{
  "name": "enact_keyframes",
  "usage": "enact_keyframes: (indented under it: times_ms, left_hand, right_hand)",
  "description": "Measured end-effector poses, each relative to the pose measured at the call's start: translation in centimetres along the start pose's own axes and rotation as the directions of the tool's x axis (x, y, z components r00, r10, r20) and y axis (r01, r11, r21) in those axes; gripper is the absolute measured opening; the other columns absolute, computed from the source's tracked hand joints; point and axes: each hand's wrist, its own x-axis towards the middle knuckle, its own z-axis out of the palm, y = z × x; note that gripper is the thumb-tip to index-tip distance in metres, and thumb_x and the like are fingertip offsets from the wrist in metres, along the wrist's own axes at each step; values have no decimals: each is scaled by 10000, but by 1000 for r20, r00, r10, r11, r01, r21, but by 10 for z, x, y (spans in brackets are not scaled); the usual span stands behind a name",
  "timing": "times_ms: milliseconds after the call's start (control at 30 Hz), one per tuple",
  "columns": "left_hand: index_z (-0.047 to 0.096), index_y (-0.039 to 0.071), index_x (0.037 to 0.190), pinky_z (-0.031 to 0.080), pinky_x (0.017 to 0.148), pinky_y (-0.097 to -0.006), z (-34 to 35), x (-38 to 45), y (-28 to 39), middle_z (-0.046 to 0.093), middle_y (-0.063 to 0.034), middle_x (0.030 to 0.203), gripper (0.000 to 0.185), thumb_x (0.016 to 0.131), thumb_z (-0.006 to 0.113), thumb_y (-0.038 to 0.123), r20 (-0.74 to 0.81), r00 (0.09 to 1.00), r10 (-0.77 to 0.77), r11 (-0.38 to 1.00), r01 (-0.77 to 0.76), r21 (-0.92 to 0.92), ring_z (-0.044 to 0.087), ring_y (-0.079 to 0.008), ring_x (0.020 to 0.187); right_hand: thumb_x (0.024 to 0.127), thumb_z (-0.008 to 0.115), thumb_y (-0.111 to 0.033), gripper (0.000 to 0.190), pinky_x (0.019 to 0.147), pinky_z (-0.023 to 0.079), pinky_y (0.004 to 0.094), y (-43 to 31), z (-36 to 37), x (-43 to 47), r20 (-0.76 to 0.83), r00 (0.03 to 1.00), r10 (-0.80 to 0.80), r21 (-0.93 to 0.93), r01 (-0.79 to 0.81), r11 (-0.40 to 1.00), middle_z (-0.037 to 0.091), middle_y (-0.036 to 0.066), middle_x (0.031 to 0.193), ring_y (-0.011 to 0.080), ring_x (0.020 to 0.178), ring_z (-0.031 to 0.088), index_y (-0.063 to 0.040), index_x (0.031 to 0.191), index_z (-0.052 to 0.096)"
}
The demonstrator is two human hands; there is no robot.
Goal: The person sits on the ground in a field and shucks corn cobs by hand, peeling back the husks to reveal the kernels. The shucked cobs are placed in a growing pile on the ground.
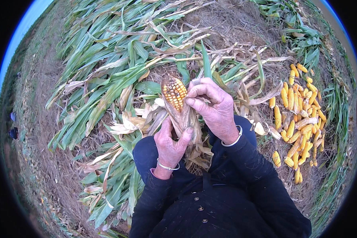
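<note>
An ear of corn (175, 92) points away from me, its upper part bare and its lower part still wrapped in dry brown husk (182, 120). Some kernels near the tip are dark and damaged. Around the wrapped lower part, my left hand (174, 142) grips the ear, thumb on top. Beside the bare kernels, my right hand (211, 104) pinches the edge of the husk between thumb and fingers. Its other fingers are curled. Loose pale husks (131, 123) lie just left of the ear, and more dry husk (197, 156) hangs below it between my knees.
Cut green corn stalks (116, 68) are spread ahead and to the left. To my right, a pile of husked yellow ears (302, 119) lies on straw-strewn soil (235, 23). More green stalks (334, 119) run beyond that pile. Small dark shapes (13, 133) at the far left are unclear.
</note>
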Motion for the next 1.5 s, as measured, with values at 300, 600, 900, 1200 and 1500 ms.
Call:
enact_keyframes:
  times_ms: [300,600,900,1200,1500]
  left_hand:
    - [509,-62,1318,487,933,-315,3,-1,-2,633,-105,1202,533,949,598,311,168,946,-279,742,323,-588,620,-168,1070]
    - [532,4,1242,526,890,-323,-7,8,-11,612,-100,1180,442,1035,443,384,84,902,-423,510,314,-801,630,-186,1036]
    - [539,74,1119,565,675,-388,-126,60,-31,627,-132,863,496,1008,427,545,-430,716,-550,515,-115,-850,632,-265,729]
    - [588,-44,1143,502,794,-322,-51,12,4,667,-103,963,377,1040,420,277,-377,904,-202,971,133,-200,624,-143,874]
    - [568,-23,825,392,537,-318,-37,7,4,478,-99,622,227,1001,561,120,-244,946,214,950,-144,276,444,-157,546]
  right_hand:
    - [896,658,-3,107,758,532,285,-6,16,-11,8,984,-179,-133,178,975,671,102,930,170,840,657,1,969,580]
    - [960,602,-36,74,586,429,188,-3,30,-21,207,978,28,-67,-15,998,602,11,829,35,646,515,1,1010,561]
    - [939,575,-46,37,563,444,252,3,-25,-110,933,126,337,-202,-592,780,523,-9,729,79,619,517,-40,927,540]
    - [930,670,-217,559,934,472,328,-22,39,-15,371,883,289,149,-364,919,597,137,1193,186,1075,586,34,1362,420]
    - [893,727,-259,654,985,441,296,-1,52,-36,292,895,338,207,-404,891,576,92,1214,144,1109,546,48,1379,415]
